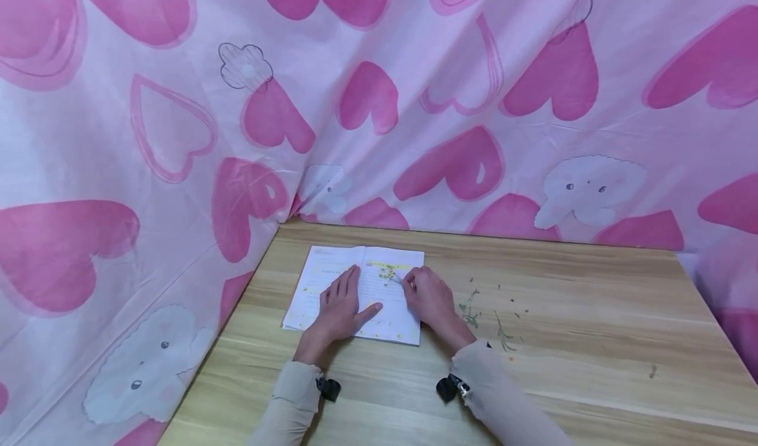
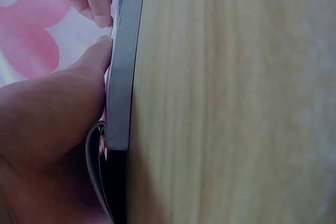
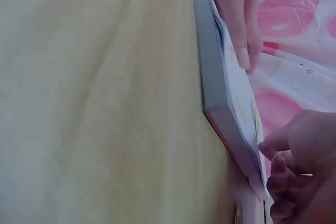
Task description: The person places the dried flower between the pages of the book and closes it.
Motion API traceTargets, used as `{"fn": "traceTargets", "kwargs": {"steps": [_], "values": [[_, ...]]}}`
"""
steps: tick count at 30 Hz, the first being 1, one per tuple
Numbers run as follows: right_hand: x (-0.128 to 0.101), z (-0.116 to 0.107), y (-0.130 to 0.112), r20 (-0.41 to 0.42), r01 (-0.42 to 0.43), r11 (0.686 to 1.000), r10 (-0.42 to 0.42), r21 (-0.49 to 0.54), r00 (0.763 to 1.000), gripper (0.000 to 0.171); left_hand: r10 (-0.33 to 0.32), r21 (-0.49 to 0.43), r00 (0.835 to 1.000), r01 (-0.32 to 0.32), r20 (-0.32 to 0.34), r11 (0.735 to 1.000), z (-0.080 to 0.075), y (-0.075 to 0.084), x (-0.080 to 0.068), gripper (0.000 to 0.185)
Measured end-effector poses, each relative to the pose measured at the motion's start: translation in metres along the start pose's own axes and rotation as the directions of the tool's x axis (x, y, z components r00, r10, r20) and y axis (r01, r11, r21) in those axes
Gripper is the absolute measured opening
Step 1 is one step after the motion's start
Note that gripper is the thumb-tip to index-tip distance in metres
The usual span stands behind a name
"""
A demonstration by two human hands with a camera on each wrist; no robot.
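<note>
An open book (image 1: 314, 281) lies on the wooden table (image 1: 592, 341) near the back left corner. My left hand (image 1: 342, 304) rests flat across its middle with straight fingers and the thumb spread to the right. A few small yellow flowers (image 1: 387, 272) lie on the right page. My right hand (image 1: 428, 293) sits on that page with curled fingers, pinching a thin pale tool (image 1: 395, 279) whose tip points at the flowers. In the left wrist view my thumb (image 2: 86, 72) presses against the book's edge (image 2: 123, 77). The right wrist view shows the book's edge (image 3: 212, 82) and my curled right fingers (image 3: 294, 177).
Green stems and plant scraps (image 1: 470, 308) lie scattered on the table right of the book, with more near my right sleeve (image 1: 503, 335). A pink heart-print cloth (image 1: 379, 104) hangs behind the table and along its left side. Bare wood stretches to the right.
</note>
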State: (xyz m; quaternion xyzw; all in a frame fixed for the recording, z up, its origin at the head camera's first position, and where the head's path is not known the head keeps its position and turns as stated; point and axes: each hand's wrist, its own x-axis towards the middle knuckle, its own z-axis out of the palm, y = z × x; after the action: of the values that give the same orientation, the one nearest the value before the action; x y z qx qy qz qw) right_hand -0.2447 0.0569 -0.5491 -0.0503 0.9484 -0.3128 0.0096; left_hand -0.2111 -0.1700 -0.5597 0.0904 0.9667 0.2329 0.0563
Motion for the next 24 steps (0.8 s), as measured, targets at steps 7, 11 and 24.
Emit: {"fn": "traceTargets", "kwargs": {"steps": [7,11,24], "values": [[0.015,-0.024,0.026,0.001,0.092,0.995,-0.092,-0.033,0.996,0.042,-0.012,-0.013,1.0,0.012,0.019,1.0,-0.004,0.002,-0.001,0.103],[0.022,-0.032,0.042,0.089,0.151,0.988,-0.147,-0.039,0.985,0.059,-0.018,0.002,1.0,0.018,0.025,1.0,-0.004,0.003,-0.001,0.104],[0.024,-0.028,0.05,0.165,0.174,0.983,-0.162,-0.06,0.973,0.063,-0.015,0.085,0.999,0.02,-0.05,0.996,-0.001,0.006,-0.003,0.104]]}}
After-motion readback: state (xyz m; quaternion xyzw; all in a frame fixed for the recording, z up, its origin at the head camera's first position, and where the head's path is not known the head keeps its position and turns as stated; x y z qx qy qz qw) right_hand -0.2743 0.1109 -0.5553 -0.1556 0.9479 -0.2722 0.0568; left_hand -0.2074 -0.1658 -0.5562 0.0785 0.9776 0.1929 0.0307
